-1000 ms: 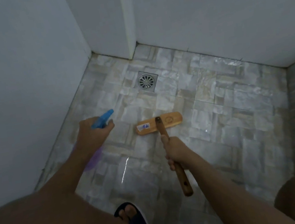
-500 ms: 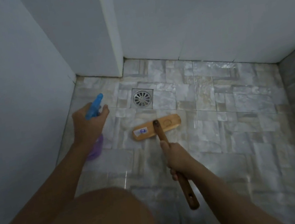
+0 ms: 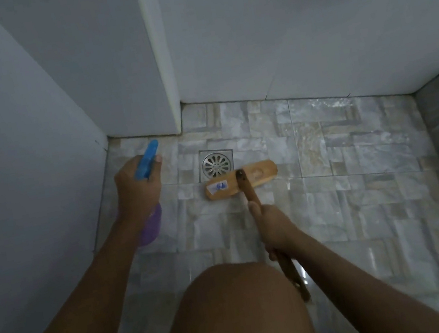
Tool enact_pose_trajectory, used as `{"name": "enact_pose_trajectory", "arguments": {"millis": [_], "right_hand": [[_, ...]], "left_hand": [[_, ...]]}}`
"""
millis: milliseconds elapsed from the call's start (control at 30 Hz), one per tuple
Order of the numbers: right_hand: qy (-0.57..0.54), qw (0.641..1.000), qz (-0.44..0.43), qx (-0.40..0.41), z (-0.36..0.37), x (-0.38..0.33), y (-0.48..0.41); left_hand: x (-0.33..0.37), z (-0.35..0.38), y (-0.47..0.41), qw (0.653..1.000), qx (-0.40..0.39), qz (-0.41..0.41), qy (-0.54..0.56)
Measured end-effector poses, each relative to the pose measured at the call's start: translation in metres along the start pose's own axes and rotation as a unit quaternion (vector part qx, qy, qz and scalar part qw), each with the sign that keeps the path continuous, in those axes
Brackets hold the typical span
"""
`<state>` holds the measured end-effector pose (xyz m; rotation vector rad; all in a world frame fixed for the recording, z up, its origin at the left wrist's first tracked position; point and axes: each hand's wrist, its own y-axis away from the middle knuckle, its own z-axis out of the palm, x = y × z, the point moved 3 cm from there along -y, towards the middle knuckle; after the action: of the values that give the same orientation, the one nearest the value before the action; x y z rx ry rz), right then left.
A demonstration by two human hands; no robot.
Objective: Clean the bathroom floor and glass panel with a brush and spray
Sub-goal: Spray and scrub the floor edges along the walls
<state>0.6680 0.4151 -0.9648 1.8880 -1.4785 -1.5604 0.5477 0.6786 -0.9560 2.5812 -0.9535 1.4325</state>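
Knee [image 3: 230,309] fills the nearest part of the view, and just beyond it the right hand [image 3: 273,227] has its grip clamped on the wooden handle [image 3: 251,193] of the brush [image 3: 241,181], whose head lies flat on the tiled floor [image 3: 363,200] with its far edge at the round drain [image 3: 216,164]. Farther left, near the white wall [image 3: 19,141], the left hand [image 3: 136,186] has its grip wrapped around the spray bottle [image 3: 147,161], blue nozzle pointing toward the far corner and purple body below the wrist.

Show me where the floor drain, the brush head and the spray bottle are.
floor drain [image 3: 216,164], head view, centre of the round metal grate
brush head [image 3: 260,172], head view, wooden top
spray bottle [image 3: 147,158], head view, blue trigger top
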Motion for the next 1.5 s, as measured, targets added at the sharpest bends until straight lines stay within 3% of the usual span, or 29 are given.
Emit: {"name": "enact_pose_trajectory", "arguments": {"millis": [167,300,400,500,633,733,933,1033,1167,1367,1500], "right_hand": [[-0.008,0.999,0.005,-0.036,-0.004,-0.015,-0.005],[-0.045,0.998,-0.004,0.032,-0.010,-0.084,-0.074],[-0.079,0.997,0.000,0.019,-0.014,-0.109,-0.096],[-0.022,1.000,-0.012,0.010,-0.001,-0.082,-0.065],[-0.064,0.998,-0.017,-0.018,0.021,-0.044,-0.032],[-0.074,0.996,-0.038,0.014,0.008,-0.085,-0.079],[-0.196,0.980,-0.012,0.019,-0.005,-0.173,-0.143],[-0.161,0.987,-0.014,0.021,0.006,-0.153,-0.125],[-0.212,0.977,0.015,-0.015,0.025,-0.110,-0.098],[-0.164,0.986,-0.015,0.019,0.001,-0.172,-0.147],[-0.110,0.993,-0.027,0.026,-0.013,-0.145,-0.137]], "left_hand": [[0.002,-0.004,0.000,1.000,-0.014,-0.016,0.014],[0.008,0.006,-0.001,0.999,-0.049,0.009,0.007],[0.007,0.016,-0.002,0.998,-0.066,-0.005,0.018],[0.001,0.019,-0.004,0.998,-0.067,-0.008,0.006],[-0.009,0.007,-0.004,0.999,-0.024,-0.022,0.012],[-0.011,-0.004,-0.002,0.999,0.005,-0.032,0.022],[-0.004,-0.004,-0.001,0.999,0.018,-0.029,0.028],[0.004,-0.001,-0.002,1.000,0.009,0.000,0.001],[0.002,-0.001,-0.001,1.000,0.013,-0.004,-0.005],[0.000,-0.002,-0.001,0.999,0.015,-0.029,0.014],[-0.006,0.001,-0.006,0.996,0.016,-0.077,0.041]]}}
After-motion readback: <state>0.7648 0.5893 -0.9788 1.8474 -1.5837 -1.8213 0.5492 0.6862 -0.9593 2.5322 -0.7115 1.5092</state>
